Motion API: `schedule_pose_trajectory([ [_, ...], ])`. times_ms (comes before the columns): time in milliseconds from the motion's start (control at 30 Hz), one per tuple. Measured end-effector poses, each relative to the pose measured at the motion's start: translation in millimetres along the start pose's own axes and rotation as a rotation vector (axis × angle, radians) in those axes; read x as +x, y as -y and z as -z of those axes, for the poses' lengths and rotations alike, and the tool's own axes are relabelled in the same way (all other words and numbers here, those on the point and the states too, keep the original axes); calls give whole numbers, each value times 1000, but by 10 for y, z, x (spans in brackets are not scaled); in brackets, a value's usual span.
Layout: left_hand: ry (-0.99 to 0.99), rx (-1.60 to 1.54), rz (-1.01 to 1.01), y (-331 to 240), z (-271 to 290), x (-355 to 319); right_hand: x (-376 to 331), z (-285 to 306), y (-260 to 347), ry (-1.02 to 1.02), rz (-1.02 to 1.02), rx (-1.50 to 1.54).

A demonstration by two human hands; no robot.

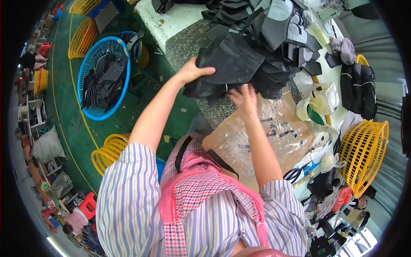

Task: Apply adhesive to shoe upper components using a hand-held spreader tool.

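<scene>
My left hand (195, 72) grips the left edge of a stack of flat black cut pieces (233, 60), thumb on top and fingers hidden underneath. The stack is tilted above the near end of a speckled grey slab (184, 45). At its lower edge is my right hand (246, 100), slightly blurred, with fingers apart and fingertips against the black pieces; I see no piece held in it. Beyond and to the right lies a large heap of similar black pieces (276, 30), some with pale grey patches.
A brown, tape-marked sheet (265, 137) covers the near table. To its right stand a white container (303, 109) with a green tool and a yellow basket (364, 158). On the left, a blue basket (81, 92) holds black pieces; more yellow baskets (83, 38) stand on the green floor.
</scene>
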State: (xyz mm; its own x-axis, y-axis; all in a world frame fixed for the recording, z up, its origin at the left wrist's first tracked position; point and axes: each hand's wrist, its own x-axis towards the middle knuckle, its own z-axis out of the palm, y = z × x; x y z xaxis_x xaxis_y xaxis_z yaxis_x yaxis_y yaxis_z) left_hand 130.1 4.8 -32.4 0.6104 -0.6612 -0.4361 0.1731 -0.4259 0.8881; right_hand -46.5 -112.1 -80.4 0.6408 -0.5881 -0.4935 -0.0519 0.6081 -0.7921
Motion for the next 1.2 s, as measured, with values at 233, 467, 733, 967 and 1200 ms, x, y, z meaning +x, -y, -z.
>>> schedule_pose_trajectory([
  [233,-115,-164,-148,674,91,-391,-342,-356,-301,47,-123,107],
  [467,-67,-188,-658,363,173,-616,-467,-434,-61,388,299,255],
  [733,82,-54,-860,133,490,-478,-507,-464,-50,47,340,132],
  [967,172,-256,-1024,9,743,-470,-699,-684,-151,83,367,376],
  [1200,208,-289,-1158,-36,771,-540,-650,-674,-166,278,301,621],
])
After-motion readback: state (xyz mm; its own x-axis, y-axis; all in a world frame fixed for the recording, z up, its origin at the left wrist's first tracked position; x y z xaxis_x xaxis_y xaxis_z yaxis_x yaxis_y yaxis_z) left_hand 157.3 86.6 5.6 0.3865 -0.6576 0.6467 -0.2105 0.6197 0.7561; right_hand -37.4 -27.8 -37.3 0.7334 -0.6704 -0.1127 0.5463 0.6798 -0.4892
